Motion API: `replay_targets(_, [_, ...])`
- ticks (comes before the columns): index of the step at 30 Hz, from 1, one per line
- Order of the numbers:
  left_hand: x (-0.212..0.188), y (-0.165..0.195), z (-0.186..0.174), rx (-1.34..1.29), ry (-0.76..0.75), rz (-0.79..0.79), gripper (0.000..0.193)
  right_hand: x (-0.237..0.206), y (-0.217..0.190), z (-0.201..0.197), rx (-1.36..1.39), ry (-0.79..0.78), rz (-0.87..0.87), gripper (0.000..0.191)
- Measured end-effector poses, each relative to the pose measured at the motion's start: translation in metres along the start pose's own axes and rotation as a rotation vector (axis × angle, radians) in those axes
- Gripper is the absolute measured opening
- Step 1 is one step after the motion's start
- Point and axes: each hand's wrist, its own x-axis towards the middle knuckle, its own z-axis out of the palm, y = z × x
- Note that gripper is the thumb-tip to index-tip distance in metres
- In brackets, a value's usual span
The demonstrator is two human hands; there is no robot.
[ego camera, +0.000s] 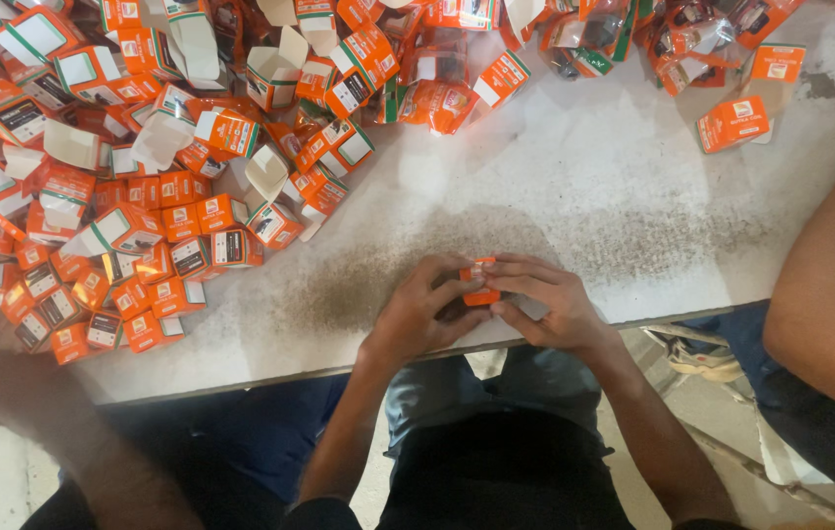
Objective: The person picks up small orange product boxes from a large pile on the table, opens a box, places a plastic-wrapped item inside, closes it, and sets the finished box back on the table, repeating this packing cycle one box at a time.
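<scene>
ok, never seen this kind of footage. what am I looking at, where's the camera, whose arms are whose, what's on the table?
There is one picture, taken by a camera worn on a person's head and looking down, so the two arms reaching up from the bottom middle are the wearer's own. The left hand and right hand meet around one small orange box at the near edge of a worn white table. A big pile of similar small orange boxes, some closed and some with open flaps, covers the table's far left. One single box lies apart at the upper right. The arm at the right edge and the blurred hand at the lower left belong to other people.
</scene>
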Motion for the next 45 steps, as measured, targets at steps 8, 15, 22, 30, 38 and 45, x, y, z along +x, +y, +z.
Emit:
replay_targets(8, [-0.004,-0.004,0.008,0.031,0.053,0.015,0.028,0.003,0.001,0.002,0.019,0.037,0.037,0.026])
replay_targets(15, [-0.011,0.001,0.007,0.027,0.013,0.100,0.035,0.002,-0.001,-0.002,-0.029,0.011,-0.007,0.023])
replay_targets(22, [-0.002,0.007,0.017,0.268,-0.019,0.027,0.042,0.004,-0.006,-0.007,-0.239,-0.033,0.017,0.026])
replay_targets(30, [-0.002,-0.005,0.032,0.296,0.085,-0.062,0.058,-0.011,0.021,-0.097,-0.669,0.460,0.431,0.037])
replay_targets(38, [0.001,-0.007,0.028,0.270,0.048,-0.092,0.050,0.167,0.105,-0.171,-0.968,0.436,0.395,0.100])
replay_targets(45, [0.008,-0.007,0.030,0.280,0.087,-0.188,0.069,0.209,0.139,-0.179,-0.705,0.193,0.495,0.073])
